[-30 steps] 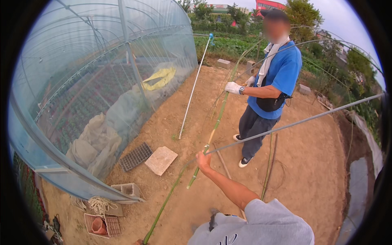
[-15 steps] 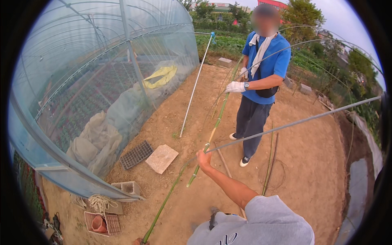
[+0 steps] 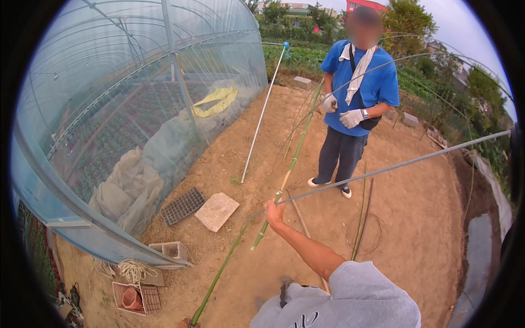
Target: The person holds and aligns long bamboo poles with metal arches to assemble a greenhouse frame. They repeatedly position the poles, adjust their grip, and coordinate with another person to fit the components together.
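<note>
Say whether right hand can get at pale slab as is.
Probably not: the right hand is closed around a green pole, and the pale slab lies on the ground off to its left. It would likely need to let go.

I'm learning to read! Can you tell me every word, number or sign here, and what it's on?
Grey shirt: dark curly lettering, cut off by the picture's edge; no whole word shows.
Wristwatch: face too small to read.
Pale building far back: any sign is too small and blurry.
So there's no word I can read out.
</note>
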### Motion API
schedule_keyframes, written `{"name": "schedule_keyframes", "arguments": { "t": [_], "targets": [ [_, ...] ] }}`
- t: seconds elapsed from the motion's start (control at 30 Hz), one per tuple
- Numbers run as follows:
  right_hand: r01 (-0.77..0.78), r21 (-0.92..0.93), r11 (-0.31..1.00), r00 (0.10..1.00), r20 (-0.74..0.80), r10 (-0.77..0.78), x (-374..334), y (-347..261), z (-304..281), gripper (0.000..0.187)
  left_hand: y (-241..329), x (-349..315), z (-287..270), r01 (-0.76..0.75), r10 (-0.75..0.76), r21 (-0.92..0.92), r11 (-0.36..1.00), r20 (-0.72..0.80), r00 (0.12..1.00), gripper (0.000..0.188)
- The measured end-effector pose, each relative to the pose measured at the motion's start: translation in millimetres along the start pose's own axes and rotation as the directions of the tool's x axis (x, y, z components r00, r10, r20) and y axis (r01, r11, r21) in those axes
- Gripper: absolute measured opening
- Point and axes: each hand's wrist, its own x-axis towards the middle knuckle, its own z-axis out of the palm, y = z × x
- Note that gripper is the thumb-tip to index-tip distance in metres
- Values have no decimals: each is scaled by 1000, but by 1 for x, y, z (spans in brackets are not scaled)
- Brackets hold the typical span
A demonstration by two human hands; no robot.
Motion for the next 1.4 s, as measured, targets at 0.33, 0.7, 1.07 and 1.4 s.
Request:
{"name": "schedule_keyframes", "arguments": {
  "t": [0.33,0.7,1.07,1.4],
  "targets": [
    [7,69,998,1000,8,-7,2,0,0,15,-8,7,7,-24,25,104,994,-6,1000,33],
    [-48,49,998,998,-32,50,2,6,-7,15,9,0,-9,16,-18,51,999,36,999,32],
    [83,-275,958,996,33,-77,8,7,-16,13,6,5,0,15,-35,128,992,154,987,32],
    [-47,-241,969,956,270,114,-54,-24,-43,16,28,-14,-24,91,-88,-15,996,118,989,36]
  ]
}}
